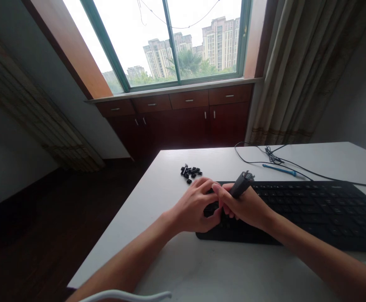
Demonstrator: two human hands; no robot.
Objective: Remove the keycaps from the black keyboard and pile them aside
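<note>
Both hands meet at centre frame over the left end of the keyboard (311, 209): the left hand (195, 207) curls with fingertips pressing the keys, the right hand (245, 205) grips a dark tool (241, 184) (upright, slightly tilted). Loose keycaps (190, 172) lie just above on the table (201, 264).

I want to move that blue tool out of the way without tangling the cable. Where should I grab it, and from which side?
Judging from this view, take the blue tool around the middle of its slim shaft, coming from above on the near, keyboard side. It lies flat on the table, and the black cable is bunched just beyond its left end.
</note>
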